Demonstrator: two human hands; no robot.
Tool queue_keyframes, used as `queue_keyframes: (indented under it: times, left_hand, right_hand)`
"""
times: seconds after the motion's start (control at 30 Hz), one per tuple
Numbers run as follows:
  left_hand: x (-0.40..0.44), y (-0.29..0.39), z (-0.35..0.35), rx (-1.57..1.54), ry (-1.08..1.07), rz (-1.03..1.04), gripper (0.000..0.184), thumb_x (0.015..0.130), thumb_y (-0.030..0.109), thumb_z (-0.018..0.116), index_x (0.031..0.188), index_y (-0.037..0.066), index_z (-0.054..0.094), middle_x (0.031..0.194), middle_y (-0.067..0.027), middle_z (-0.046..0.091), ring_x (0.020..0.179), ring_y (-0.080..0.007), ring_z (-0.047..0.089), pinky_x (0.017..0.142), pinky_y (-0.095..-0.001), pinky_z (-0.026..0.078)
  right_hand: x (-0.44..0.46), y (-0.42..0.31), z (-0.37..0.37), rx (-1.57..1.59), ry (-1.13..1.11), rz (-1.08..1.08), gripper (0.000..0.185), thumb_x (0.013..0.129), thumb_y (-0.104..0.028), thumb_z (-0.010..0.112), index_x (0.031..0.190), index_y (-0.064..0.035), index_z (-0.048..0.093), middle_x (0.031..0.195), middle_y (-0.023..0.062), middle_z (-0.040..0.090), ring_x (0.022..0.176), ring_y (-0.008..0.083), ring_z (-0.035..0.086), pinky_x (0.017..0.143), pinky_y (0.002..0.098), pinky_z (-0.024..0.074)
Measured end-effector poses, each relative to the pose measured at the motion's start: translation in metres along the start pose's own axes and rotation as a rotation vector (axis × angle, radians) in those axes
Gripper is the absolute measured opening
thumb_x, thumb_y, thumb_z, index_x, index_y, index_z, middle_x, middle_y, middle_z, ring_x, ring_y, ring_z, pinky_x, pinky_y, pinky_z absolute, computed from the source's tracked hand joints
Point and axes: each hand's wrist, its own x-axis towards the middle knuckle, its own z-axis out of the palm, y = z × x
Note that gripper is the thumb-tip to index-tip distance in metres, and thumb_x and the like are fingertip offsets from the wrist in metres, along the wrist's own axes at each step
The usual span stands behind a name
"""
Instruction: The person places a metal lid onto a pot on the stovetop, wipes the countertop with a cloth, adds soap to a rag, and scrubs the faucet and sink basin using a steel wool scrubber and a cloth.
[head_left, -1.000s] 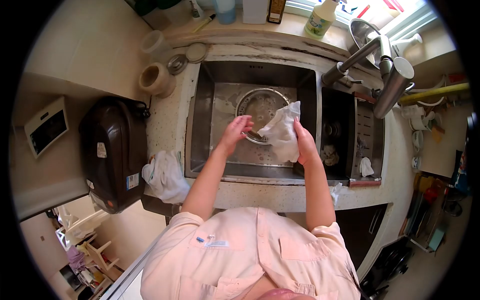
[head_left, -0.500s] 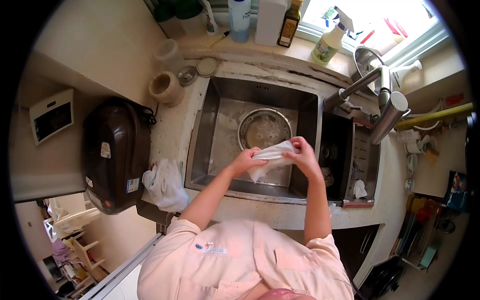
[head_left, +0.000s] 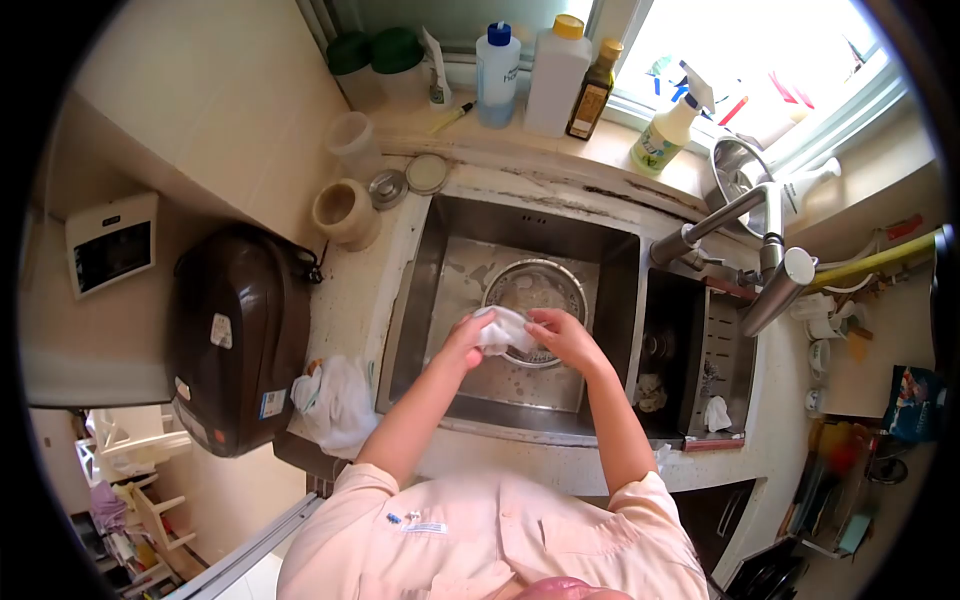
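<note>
A white cloth (head_left: 503,332), bunched up smaller, is held between my two hands above the sink (head_left: 460,290). My left hand (head_left: 466,340) closes round its left end. On the other side, my right hand (head_left: 563,336) pinches the cloth's right edge with thumb and fingers. Just beyond and partly beneath the cloth, a round metal basin (head_left: 535,285) with cloudy water sits on the sink floor. The near part of the basin is partly hidden by the cloth and my right hand.
The faucet (head_left: 720,220) rises at the right, near a narrow side basin (head_left: 665,320). A dark brown appliance (head_left: 240,330) and a white plastic bag (head_left: 335,400) stand at the left. Several bottles, including a spray bottle (head_left: 663,138), line the windowsill.
The cloth was stretched out between my hands and is now gathered into a smaller bundle. My hands have shifted a little to the left, and the view has tilted upward.
</note>
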Motion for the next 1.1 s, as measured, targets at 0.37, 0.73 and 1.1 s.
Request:
queue_keyframes:
  times: [0.37, 0.73, 1.1]
  left_hand:
    - [-0.042, 0.018, -0.025, -0.078, 0.152, -0.049, 0.025, 0.085, 0.019, 0.053, 0.105, 0.003, 0.052, 0.096, -0.0092, 0.06, 0.086, -0.0223, 0.059, 0.073, -0.0356, 0.049]
    - [-0.076, 0.012, -0.043, -0.066, 0.246, -0.102, 0.03, 0.081, 0.015, 0.058, 0.108, 0.007, 0.048, 0.098, -0.0071, 0.057, 0.089, -0.0232, 0.057, 0.074, -0.0387, 0.048]
    - [-0.096, 0.018, -0.046, 0.069, 0.286, 0.055, 0.043, 0.077, 0.012, 0.063, 0.115, 0.006, 0.043, 0.103, -0.0098, 0.054, 0.089, -0.0226, 0.056, 0.073, -0.0368, 0.049]
  right_hand:
    - [0.16, -0.062, -0.054, -0.25, 0.668, -0.389, 0.039, 0.075, -0.021, 0.062, 0.108, -0.0033, 0.052, 0.099, 0.0161, 0.057, 0.089, 0.0269, 0.058, 0.076, 0.0354, 0.0456]
    - [0.272, -0.163, -0.021, -0.1, 0.939, -0.588, 0.079, 0.066, -0.021, 0.07, 0.127, 0.0061, 0.028, 0.122, 0.0264, 0.04, 0.114, 0.0356, 0.039, 0.097, 0.0377, 0.0308]
    - [0.304, -0.189, -0.022, 0.09, 0.901, -0.445, 0.073, 0.056, -0.024, 0.074, 0.116, -0.0007, 0.04, 0.114, 0.0208, 0.046, 0.106, 0.0332, 0.046, 0.088, 0.0397, 0.038]
